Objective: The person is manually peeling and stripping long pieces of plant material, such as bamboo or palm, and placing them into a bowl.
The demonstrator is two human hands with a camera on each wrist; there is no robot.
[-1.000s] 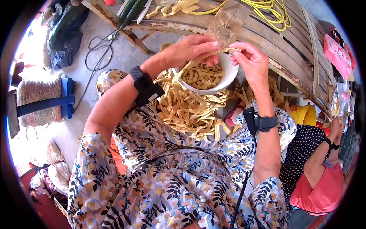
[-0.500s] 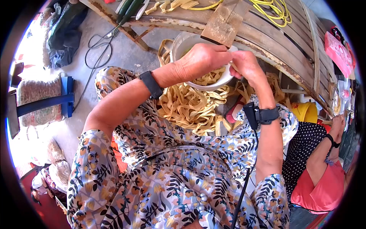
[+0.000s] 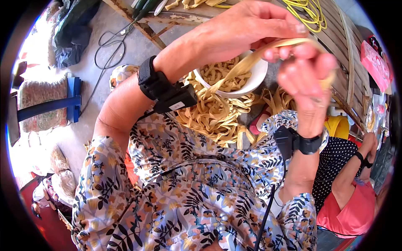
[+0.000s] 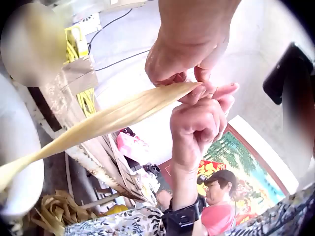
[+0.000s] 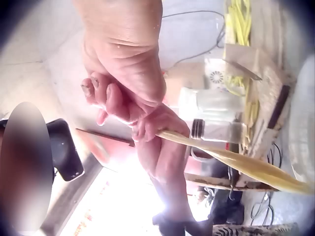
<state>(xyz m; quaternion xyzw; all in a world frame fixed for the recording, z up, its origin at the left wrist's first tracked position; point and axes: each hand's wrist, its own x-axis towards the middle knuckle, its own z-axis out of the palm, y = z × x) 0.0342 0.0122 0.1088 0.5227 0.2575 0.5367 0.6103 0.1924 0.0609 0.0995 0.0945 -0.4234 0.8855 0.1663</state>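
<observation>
The strip (image 4: 113, 117) looks light and pliable, best held near its end, where left hand (image 3: 247, 31) and right hand (image 3: 307, 81) pinch it, fingertips closed.

Right hand (image 3: 307, 77): fingers blurred in the head view; exact contact with the strip (image 3: 245, 66) not verifiable there. Strip: tip concealed among the fingers; other end not traceable, cut off by the frame edge in both wrist views. Bowl (image 3: 260, 76): far rim obscured by the left hand (image 3: 251, 28) and forearm; contents partly covered. Strip heap (image 3: 209, 115): portion behind the bowl hidden. Counter (image 3: 341, 54) and yellow cord (image 3: 312, 16): cut off at the far side. Seated person (image 3: 349, 213), right: head lost in the head view's dark margin.
</observation>
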